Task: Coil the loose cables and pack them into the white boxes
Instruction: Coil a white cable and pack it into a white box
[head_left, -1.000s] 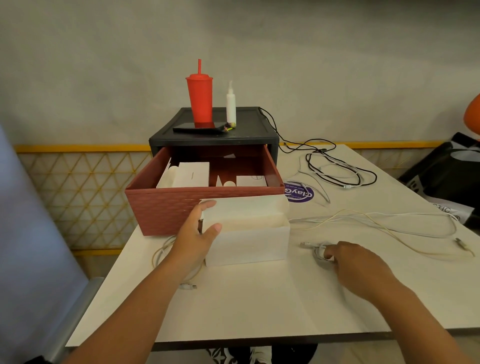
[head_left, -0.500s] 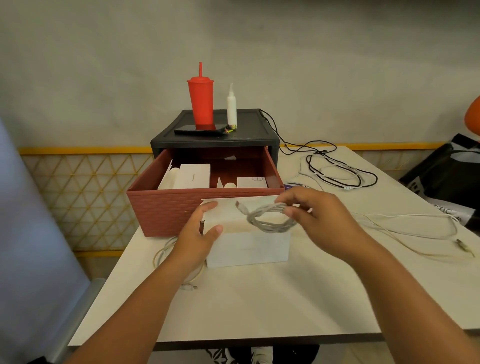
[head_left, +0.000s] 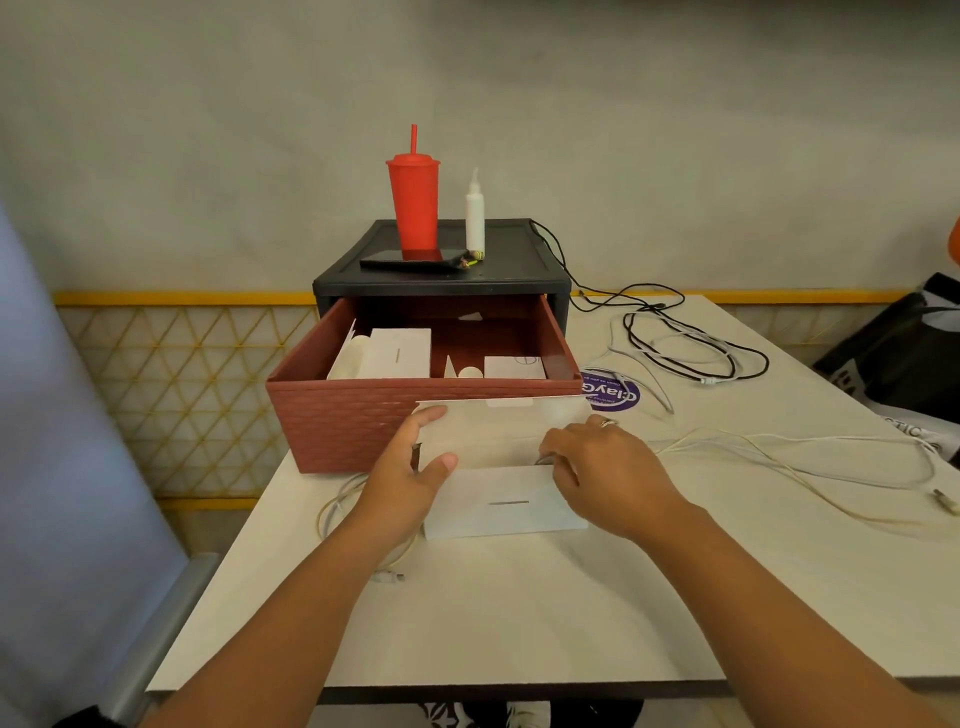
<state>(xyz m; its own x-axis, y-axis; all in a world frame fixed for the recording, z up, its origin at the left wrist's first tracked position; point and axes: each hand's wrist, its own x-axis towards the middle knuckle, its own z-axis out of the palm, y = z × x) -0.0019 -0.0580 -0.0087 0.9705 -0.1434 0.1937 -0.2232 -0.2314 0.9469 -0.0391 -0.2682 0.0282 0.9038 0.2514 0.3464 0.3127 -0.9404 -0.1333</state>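
Note:
An open white box (head_left: 504, 501) lies on the table in front of the red drawer, its lid (head_left: 498, 415) tipped up behind it. My left hand (head_left: 410, 467) grips the box's left end, thumb at the front, fingers on the lid. My right hand (head_left: 602, 473) reaches down into the box's right side, fingers curled over the grey coiled cable (head_left: 543, 460), of which only a sliver shows. A loose white cable (head_left: 779, 447) trails across the table to the right. Another white cable (head_left: 335, 506) loops under my left wrist.
The red drawer (head_left: 353, 421) stands pulled out of a black cabinet (head_left: 441, 280) and holds other white boxes (head_left: 400, 348). A red cup (head_left: 414, 208), a white bottle (head_left: 475, 213) and a phone sit on top. Black and white cables (head_left: 691, 353) tangle at the back right, near a purple sticker (head_left: 610, 397).
My right hand picked the coiled cable up from the table, carried it left over the box and lowered it inside. The left hand stayed on the box.

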